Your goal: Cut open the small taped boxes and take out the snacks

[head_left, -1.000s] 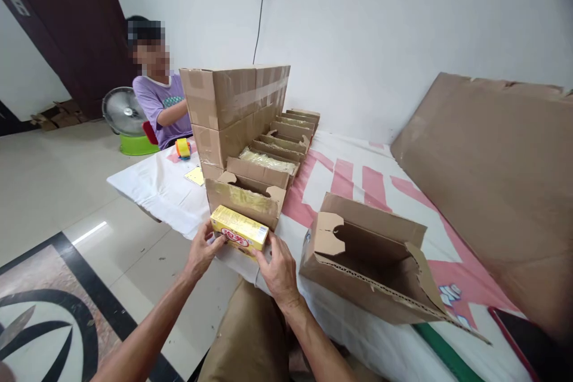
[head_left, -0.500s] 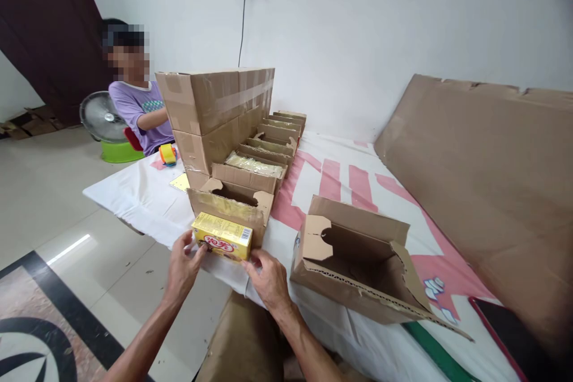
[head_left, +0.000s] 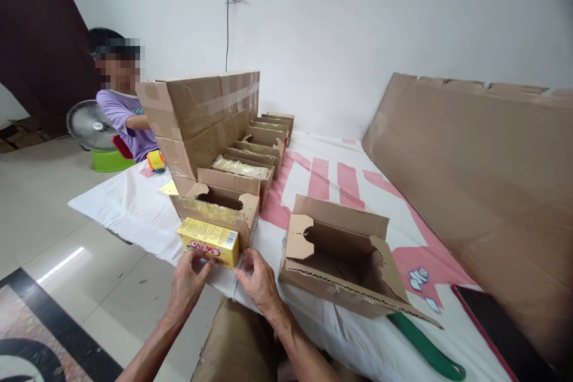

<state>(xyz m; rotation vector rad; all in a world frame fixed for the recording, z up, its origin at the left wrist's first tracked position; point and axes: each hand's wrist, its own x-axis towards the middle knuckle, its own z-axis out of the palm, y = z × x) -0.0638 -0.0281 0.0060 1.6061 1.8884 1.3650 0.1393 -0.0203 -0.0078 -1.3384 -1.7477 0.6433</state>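
A yellow printed carton (head_left: pixel 209 245) stands upright near the table's front edge, against an open cardboard box (head_left: pixel 219 206). My left hand (head_left: pixel 190 280) is at the carton's lower front, thumb and fingers apart, not wrapped round it. Close to its lower right corner is my right hand (head_left: pixel 258 280), with thumb and index finger spread. Whether the fingertips still touch the carton is hard to tell. To the right sits a larger-looking open cardboard box (head_left: pixel 335 292), its flaps up and its inside dark.
Stacked taped cartons (head_left: pixel 197 107) rise behind at left, beside a row of open boxes (head_left: pixel 264 137). Across the table sits a person (head_left: pixel 123 119) in a purple shirt. A tape roll (head_left: pixel 156 161), a green-handled tool (head_left: pixel 425 346), a phone (head_left: pixel 496 334) and a large cardboard sheet (head_left: pixel 470 179) are around.
My hands have shifted from the carton's ends to its lower front and right corner, their grip looser. The whole view has swung slightly right.
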